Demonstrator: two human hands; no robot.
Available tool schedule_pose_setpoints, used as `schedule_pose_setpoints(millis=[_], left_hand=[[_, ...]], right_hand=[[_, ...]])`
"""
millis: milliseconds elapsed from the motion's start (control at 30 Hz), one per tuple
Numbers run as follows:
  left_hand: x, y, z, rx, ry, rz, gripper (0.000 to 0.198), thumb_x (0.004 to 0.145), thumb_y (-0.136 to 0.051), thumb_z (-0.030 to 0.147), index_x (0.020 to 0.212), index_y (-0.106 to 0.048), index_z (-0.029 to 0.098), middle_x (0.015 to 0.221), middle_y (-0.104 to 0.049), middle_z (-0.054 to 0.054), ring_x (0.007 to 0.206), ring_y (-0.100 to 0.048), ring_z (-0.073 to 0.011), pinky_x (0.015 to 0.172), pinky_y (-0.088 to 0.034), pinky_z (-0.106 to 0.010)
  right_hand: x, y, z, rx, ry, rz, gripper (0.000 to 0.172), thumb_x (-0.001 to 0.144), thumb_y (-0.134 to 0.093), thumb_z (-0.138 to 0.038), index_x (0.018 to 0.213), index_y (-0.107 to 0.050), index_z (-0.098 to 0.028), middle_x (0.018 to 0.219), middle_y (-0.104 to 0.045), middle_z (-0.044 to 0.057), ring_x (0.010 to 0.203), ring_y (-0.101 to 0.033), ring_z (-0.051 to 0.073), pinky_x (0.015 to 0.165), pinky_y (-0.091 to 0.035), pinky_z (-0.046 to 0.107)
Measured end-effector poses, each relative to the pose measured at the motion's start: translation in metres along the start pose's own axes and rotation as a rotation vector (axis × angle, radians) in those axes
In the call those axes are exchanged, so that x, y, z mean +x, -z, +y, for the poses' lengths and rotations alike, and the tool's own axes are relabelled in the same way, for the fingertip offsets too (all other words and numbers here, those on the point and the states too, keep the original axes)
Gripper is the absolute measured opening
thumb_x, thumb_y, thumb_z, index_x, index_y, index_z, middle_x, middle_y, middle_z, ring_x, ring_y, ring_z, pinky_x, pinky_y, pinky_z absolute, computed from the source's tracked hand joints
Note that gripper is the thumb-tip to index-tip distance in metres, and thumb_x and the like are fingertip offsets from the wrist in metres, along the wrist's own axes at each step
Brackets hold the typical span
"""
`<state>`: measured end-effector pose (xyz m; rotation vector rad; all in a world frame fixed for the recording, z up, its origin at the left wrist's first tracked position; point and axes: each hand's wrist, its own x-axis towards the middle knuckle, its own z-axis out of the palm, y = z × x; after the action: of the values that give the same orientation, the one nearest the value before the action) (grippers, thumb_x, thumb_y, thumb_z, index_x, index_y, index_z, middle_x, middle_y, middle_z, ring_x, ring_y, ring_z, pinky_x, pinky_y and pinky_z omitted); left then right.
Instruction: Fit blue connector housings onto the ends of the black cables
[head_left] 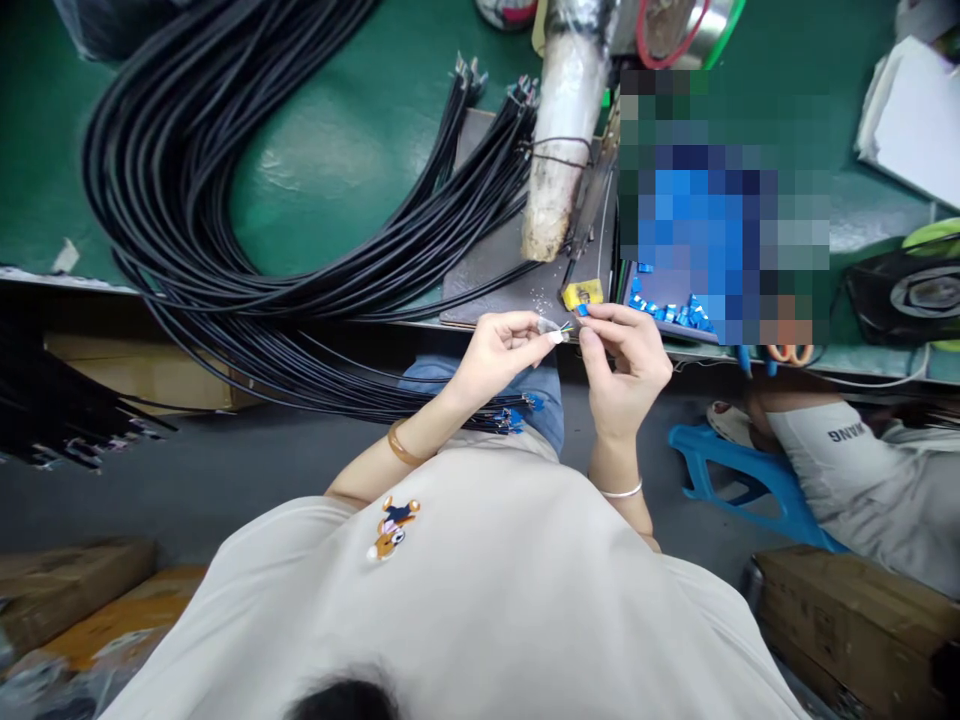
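My left hand point(501, 352) is pinched on the end of a thin cable point(561, 329) whose small coloured wires stick out to the right. My right hand point(626, 355) is closed on a small blue connector point(583, 310) held right beside those wire tips. Both hands meet just in front of the green table's edge point(315, 170). A bundle of black cables point(225, 230) loops over the table and runs down across my lap, its blue-tipped ends point(517, 415) lying under my left wrist.
Loose blue connectors point(671, 312) lie on the table right of my hands. A wrapped post point(562, 130) stands on a grey plate point(487, 270). Another person sits at right on a blue stool point(742, 480). Cardboard boxes point(847, 610) stand on the floor, with more cables point(67, 420) at left.
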<state>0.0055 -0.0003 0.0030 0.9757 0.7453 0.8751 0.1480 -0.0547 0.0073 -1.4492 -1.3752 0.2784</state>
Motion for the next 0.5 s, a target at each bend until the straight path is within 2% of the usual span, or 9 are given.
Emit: schedule_pose_setpoints(millis=[167, 267, 400, 500], left_hand=[[0.000, 0.000, -0.002, 0.040, -0.033, -0.007, 0.029, 0.069, -0.081, 0.038, 0.069, -0.068, 0.011, 0.056, -0.054, 0.002, 0.050, -0.042, -0.0042, 0.047, -0.031, -0.018], [-0.001, 0.003, -0.006, 0.118, -0.050, -0.040, 0.025, 0.073, -0.077, 0.034, 0.069, -0.068, 0.011, 0.058, -0.050, 0.003, 0.051, -0.036, -0.0040, 0.048, -0.028, -0.019], [-0.004, 0.007, -0.009, 0.250, -0.083, -0.115, 0.020, 0.079, -0.069, 0.026, 0.067, -0.065, 0.011, 0.060, -0.045, 0.003, 0.056, -0.035, -0.0051, 0.052, -0.028, -0.021], [-0.005, 0.008, -0.008, 0.278, -0.092, -0.186, 0.015, 0.081, -0.065, 0.021, 0.070, -0.065, 0.011, 0.062, -0.045, 0.003, 0.058, -0.037, -0.0051, 0.054, -0.030, -0.020]], right_hand=[[0.000, 0.002, -0.001, -0.001, -0.010, -0.048, 0.011, 0.090, -0.065, -0.026, 0.095, -0.074, -0.027, 0.102, -0.072, 0.004, 0.097, -0.071, 0.019, 0.088, -0.063, 0.041], [0.000, 0.002, -0.002, 0.016, -0.023, -0.071, 0.010, 0.089, -0.065, -0.024, 0.094, -0.074, -0.026, 0.101, -0.072, 0.004, 0.096, -0.071, 0.018, 0.081, -0.064, 0.036], [0.002, 0.007, -0.004, 0.046, -0.052, -0.126, 0.008, 0.089, -0.065, -0.023, 0.090, -0.073, -0.024, 0.098, -0.073, 0.003, 0.093, -0.071, 0.016, 0.077, -0.062, 0.031], [0.005, 0.011, -0.005, 0.076, -0.096, -0.229, 0.007, 0.089, -0.065, -0.024, 0.087, -0.072, -0.023, 0.098, -0.073, 0.003, 0.092, -0.071, 0.015, 0.074, -0.062, 0.029]])
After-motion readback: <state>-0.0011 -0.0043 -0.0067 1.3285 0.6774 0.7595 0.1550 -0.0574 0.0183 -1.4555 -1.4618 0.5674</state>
